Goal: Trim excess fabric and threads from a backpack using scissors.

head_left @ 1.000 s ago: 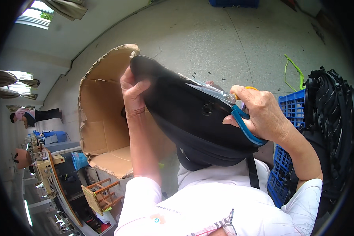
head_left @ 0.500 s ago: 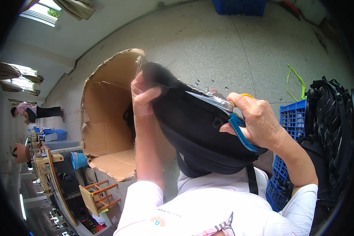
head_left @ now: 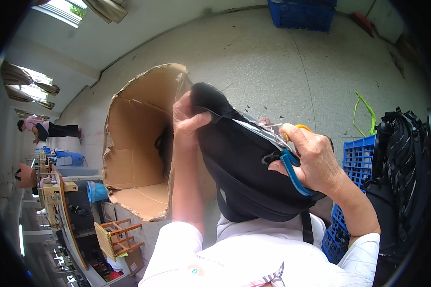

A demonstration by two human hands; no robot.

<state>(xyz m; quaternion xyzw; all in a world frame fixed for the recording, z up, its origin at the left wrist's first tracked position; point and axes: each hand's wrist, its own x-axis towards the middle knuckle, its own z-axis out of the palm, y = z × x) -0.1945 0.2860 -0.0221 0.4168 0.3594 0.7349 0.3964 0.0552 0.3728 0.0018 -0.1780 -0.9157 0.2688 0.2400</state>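
Observation:
A black fabric bag (head_left: 254,172), perhaps a backpack, lies across my lap with its far edge raised. My left hand (head_left: 190,117) is closed on the upper left end of the bag, thumb on top. My right hand (head_left: 316,155) is wrapped round a pair of scissors (head_left: 293,174) with a blue handle and an orange one. Their silvery blades point left along the bag's far edge, where pale threads or trim show. Whether the blades are apart or together is hard to see. A small black buckle (head_left: 271,158) sits on the bag close to my right thumb.
An open cardboard box (head_left: 134,165) stands at the left, something dark inside. At the right, black bags (head_left: 407,158) pile on a blue crate (head_left: 359,155) beside a green strap (head_left: 368,112). Another blue crate (head_left: 301,16) is far ahead. A wooden stool (head_left: 119,237) and a distant person (head_left: 48,129) are left.
The whole view has shifted a little to the right and down. Less of the scissor blades shows along the bag's edge. Both hands keep their holds.

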